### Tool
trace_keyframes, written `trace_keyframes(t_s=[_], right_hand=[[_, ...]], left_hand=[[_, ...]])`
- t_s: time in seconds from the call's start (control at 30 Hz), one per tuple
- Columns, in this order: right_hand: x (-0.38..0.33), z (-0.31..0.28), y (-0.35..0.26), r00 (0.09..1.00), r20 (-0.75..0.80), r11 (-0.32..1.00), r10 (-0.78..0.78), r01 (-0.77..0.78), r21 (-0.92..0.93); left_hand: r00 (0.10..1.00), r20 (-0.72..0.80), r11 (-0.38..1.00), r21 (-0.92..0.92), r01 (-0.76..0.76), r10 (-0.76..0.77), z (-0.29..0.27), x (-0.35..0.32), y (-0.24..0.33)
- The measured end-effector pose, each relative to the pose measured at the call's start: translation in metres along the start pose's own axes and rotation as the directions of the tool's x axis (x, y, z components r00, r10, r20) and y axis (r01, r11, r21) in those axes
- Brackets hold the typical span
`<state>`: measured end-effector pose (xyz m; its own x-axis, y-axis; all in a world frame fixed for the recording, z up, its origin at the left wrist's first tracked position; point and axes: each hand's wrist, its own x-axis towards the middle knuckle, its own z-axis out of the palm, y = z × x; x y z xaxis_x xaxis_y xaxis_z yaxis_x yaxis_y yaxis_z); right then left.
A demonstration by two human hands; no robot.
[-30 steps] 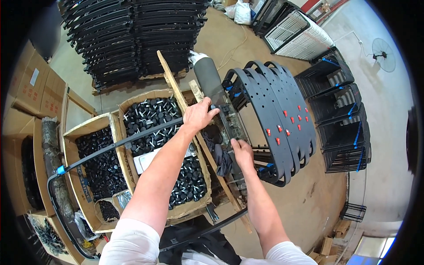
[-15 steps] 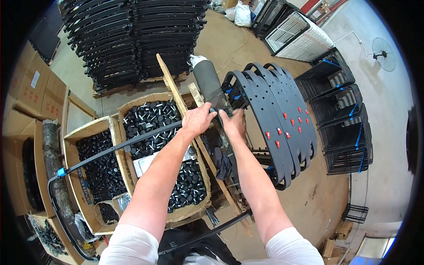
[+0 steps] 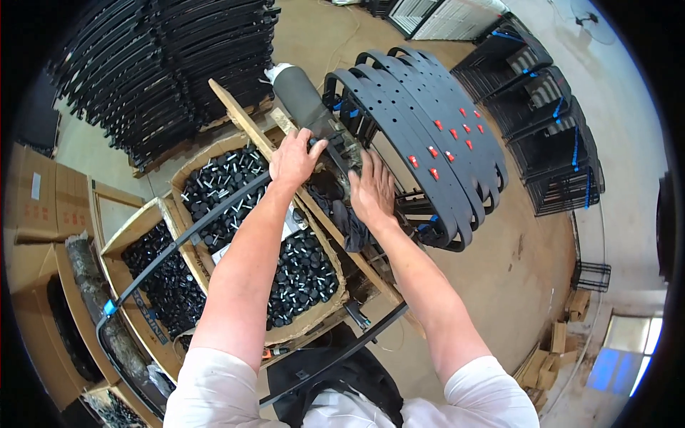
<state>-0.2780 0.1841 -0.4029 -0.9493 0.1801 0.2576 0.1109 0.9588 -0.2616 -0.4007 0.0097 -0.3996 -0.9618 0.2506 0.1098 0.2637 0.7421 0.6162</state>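
Hands: two. Left hand curled around one bar of a black frame; right hand flat, fingers extended and slightly spread, just beside it. Whether the right palm touches anything: cannot tell. The frame slants from the left hand across two open cardboard boxes; one blue band visible on it. Red fittings: eleven counted, on dark curved panels; panels overlap, not countable. Frame partly hidden by the forearms, cut off at the lower edge. Right box: round-headed black bolts, uncounted. Left box: small black pieces, shapes unclear.
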Motion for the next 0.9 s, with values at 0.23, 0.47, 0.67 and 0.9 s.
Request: trace_keyframes(t_s=[0.23,0.47,0.67,0.9], right_hand=[[-0.104,-0.056,0.032,0.982,0.181,0.993,-0.057,0.075,-0.094],[-0.175,-0.093,0.047,0.956,0.293,0.992,-0.034,0.068,-0.107],[-0.169,-0.098,0.052,0.925,0.357,0.987,-0.129,0.154,-0.044],[-0.119,-0.081,0.05,0.905,0.255,0.939,-0.341,0.32,0.123]], left_hand=[[0.989,-0.071,0.991,-0.011,-0.13,0.129,0.011,0.0,0.0],[0.969,-0.105,0.974,0.047,-0.22,0.224,0.009,-0.001,-0.012],[0.922,-0.118,0.894,0.317,-0.318,0.369,0.012,0.01,0.01],[0.976,0.134,0.915,0.345,-0.209,0.173,0.013,0.027,0.001]])
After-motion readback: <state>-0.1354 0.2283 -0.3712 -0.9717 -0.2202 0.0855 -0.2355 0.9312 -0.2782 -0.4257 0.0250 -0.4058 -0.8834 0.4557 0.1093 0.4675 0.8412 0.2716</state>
